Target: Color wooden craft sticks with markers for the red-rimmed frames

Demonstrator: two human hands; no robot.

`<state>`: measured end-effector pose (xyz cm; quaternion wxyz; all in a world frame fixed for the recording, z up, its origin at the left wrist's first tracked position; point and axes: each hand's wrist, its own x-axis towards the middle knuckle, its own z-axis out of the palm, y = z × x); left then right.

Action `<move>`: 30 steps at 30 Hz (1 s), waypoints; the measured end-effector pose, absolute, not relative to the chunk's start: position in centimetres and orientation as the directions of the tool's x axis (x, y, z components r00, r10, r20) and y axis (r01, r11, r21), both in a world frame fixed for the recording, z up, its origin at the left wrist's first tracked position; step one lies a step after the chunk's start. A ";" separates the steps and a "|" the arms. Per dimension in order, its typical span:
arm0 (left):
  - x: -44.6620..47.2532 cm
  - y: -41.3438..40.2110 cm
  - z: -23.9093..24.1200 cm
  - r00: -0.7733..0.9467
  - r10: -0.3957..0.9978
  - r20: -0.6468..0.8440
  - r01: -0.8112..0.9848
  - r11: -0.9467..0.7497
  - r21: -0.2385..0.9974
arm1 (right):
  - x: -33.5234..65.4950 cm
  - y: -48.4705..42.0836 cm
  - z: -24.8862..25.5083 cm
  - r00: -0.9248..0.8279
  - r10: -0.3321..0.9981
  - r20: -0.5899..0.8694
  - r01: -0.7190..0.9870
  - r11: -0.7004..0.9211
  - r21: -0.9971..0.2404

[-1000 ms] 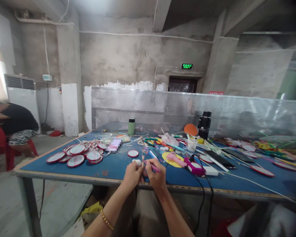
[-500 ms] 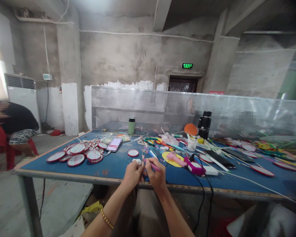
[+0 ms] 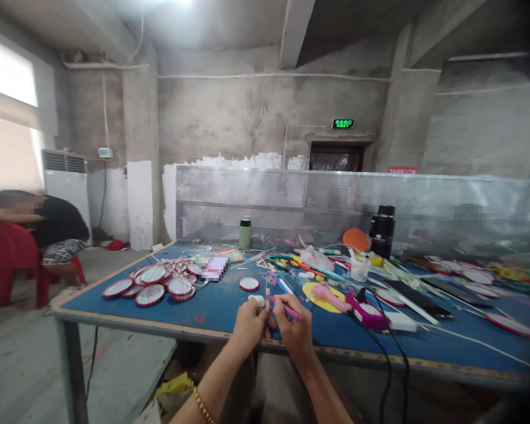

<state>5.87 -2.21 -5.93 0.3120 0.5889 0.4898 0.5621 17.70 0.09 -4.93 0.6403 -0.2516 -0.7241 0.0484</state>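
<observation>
My left hand [image 3: 248, 324] is closed near the table's front edge, pinching a thin light-brown strip [image 3: 267, 295] that stands up between my two hands. A small white piece [image 3: 257, 300] shows at its fingertips; whether it is held or worn I cannot tell. Just to the right, my right hand [image 3: 297, 330] is closed around a pink pen [image 3: 292, 311], its tip end close to the strip. Beyond my hands lies a round white disc with a red rim [image 3: 249, 284]. Blue-and-white pens [image 3: 286, 286] lie behind my right hand.
A pile of red-rimmed discs [image 3: 150, 294] and a phone [image 3: 215, 267] lie left. Rightward are a yellow disc [image 3: 311, 292], a magenta-and-pink tool [image 3: 371, 312], a plastic cup [image 3: 359, 268] and a black flask [image 3: 383, 229]. A green bottle [image 3: 244, 234] stands behind. Another person [image 3: 62, 218] sits far left.
The whole view has shifted, so everything sits further right and a little lower. Both hands keep their grips on the strip and the pink pen, close together as before.
</observation>
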 end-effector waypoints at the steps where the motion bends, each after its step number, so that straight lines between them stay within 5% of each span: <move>1: 5.9 -2.1 -6.0 -0.116 0.923 0.366 0.239 -0.332 0.913 | 17.7 0.1 -4.9 -0.061 0.421 0.905 0.301 0.873 -0.385; 30: 5.7 -2.7 -5.7 -0.086 0.930 0.356 0.220 -0.331 0.918 | 17.8 -0.3 -4.9 -0.050 0.464 0.885 0.267 0.860 -0.435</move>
